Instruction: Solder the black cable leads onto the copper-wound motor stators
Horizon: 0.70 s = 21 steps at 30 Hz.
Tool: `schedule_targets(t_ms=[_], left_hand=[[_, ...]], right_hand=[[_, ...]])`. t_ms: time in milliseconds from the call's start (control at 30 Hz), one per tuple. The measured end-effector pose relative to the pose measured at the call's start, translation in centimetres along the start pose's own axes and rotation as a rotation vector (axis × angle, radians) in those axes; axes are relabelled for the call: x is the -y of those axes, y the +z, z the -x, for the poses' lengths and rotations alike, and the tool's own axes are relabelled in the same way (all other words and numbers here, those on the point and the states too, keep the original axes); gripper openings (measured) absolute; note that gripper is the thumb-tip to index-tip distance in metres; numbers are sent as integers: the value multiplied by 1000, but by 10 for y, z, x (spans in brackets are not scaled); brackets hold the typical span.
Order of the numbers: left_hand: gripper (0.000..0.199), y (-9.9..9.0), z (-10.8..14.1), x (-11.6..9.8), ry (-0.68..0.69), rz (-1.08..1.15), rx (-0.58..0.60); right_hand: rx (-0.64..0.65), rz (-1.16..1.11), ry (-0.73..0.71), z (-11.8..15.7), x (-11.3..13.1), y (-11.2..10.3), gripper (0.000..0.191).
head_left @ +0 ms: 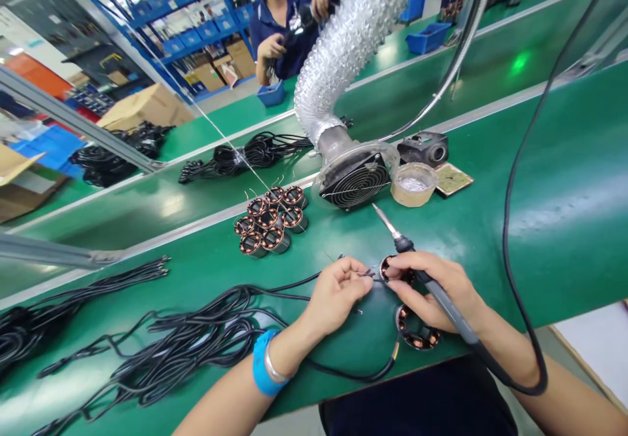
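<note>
My left hand [342, 292] pinches the thin wire ends of a black cable [294, 297]. Close on its right, my right hand [432, 285] holds a copper-wound motor stator [387, 270] between thumb and fingers. A soldering iron [444, 305] also lies in that hand, its tip pointing up and away over the bench. Below the right hand, a second stator [417, 328] rests on the green bench, with a black cable running from it to the left.
Several stators [272, 221] stand grouped beyond my left hand. A fume fan [356, 184] on a silver duct [333, 63], a round tub [413, 184] and a sponge tray [454, 179] are behind the iron. Black cables [196, 338] spread leftward. A person [284, 23] works across the bench.
</note>
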State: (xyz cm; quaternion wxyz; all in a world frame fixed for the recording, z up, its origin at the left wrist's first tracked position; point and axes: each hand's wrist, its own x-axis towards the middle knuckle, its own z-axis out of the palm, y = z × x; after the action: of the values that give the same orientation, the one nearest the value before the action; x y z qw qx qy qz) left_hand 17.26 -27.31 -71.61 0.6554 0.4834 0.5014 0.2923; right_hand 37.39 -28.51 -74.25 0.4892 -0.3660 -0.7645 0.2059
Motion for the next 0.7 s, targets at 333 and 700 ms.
schedule_targets(t_ms=[333,700], left_hand=[[39,4,-3,-4,-10,30,-144],[18,3,4,-4,236,-386,-145]], right_hand=[[4,-18,6,-2,0,3,30],[131,39,-89,-18,-1,1,29]])
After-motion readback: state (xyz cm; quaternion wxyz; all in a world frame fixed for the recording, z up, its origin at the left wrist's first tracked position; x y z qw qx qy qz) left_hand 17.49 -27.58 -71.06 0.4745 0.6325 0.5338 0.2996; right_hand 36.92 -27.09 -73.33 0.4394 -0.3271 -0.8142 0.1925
